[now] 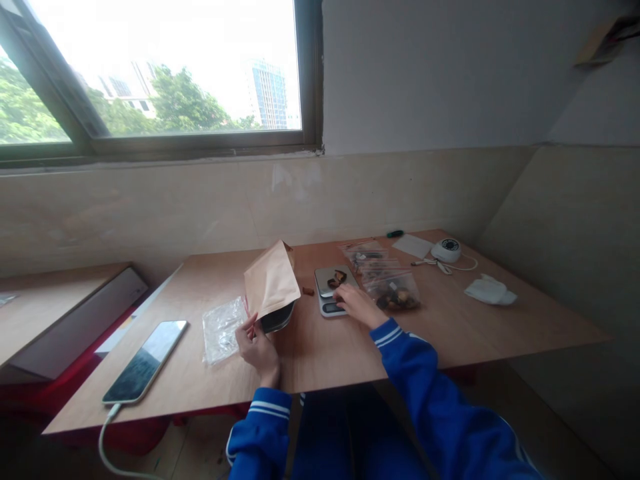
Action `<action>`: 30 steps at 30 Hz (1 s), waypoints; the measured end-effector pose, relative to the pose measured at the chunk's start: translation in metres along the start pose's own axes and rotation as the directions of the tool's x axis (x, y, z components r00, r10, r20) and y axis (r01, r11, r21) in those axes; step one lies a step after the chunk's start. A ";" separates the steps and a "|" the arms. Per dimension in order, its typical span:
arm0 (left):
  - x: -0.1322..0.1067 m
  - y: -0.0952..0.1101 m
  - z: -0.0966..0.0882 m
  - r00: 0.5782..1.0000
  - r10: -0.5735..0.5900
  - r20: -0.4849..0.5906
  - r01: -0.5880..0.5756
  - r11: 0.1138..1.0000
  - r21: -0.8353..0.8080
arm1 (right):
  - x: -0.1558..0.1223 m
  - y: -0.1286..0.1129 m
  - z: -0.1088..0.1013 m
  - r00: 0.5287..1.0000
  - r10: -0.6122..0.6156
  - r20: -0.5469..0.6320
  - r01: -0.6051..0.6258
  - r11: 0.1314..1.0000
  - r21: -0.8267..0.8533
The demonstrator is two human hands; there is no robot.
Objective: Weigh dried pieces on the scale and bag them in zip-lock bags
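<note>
My left hand [257, 347] grips the lower edge of a brown kraft paper bag [271, 280], which is tilted with its dark, shiny opening toward me. My right hand [357, 303] is over the front of a small digital kitchen scale [325, 308], fingers curled together. Brown dried pieces [339, 277], possibly dried mushroom or peel, lie on the scale's plate close to those fingertips. Whether the fingers pinch a piece is hidden. One small reddish-brown piece [308, 291] rests on the table between bag and scale. Beside my left hand lies a crumpled clear plastic bag [225, 330].
Right of the scale lie several clear zip bags [399, 293] with dried contents. Farther right are a white round device [446, 250] with a cable, a white tissue [490, 291], a paper sheet [413, 246] and a green marker [395, 234]. A cabled phone [145, 363] lies at left.
</note>
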State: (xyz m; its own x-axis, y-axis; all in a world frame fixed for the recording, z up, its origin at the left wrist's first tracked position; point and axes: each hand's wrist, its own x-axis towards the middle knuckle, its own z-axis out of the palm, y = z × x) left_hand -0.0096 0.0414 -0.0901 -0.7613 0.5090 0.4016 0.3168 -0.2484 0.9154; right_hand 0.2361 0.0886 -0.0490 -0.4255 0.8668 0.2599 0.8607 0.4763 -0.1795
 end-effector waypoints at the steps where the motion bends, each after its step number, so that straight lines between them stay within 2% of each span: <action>1: 0.000 0.000 0.000 1.000 -0.001 0.001 0.001 1.000 0.001 | 0.000 -0.001 0.001 1.000 0.013 -0.022 -0.014 1.000 -0.020; 4: 0.000 0.000 0.000 1.000 0.004 0.010 -0.004 1.000 0.003 | 0.000 -0.001 0.003 0.995 0.072 -0.069 -0.077 0.994 -0.083; 7: 0.000 -0.001 0.000 1.000 0.009 0.016 -0.009 1.000 0.008 | -0.002 0.000 0.004 0.994 0.088 -0.060 -0.094 0.989 -0.113; 14: 0.000 -0.001 -0.001 1.000 -0.005 0.021 0.005 1.000 0.005 | -0.006 0.001 0.000 0.997 0.071 -0.039 -0.074 0.993 -0.092; 22: 0.000 -0.004 0.000 1.000 0.009 0.018 -0.009 1.000 0.013 | 0.004 0.007 -0.006 0.994 0.106 0.004 -0.106 0.994 -0.037; 30: 0.001 0.001 -0.001 1.000 -0.010 0.018 0.010 1.000 0.009 | 0.020 -0.029 -0.004 0.995 0.082 0.055 -0.075 0.989 -0.127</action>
State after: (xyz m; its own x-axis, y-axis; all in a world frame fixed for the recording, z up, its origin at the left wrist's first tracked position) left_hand -0.0102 0.0411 -0.0894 -0.7540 0.5265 0.3928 0.3144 -0.2358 0.9195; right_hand 0.2040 0.0914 -0.0351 -0.3680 0.9098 0.1916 0.9186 0.3877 -0.0763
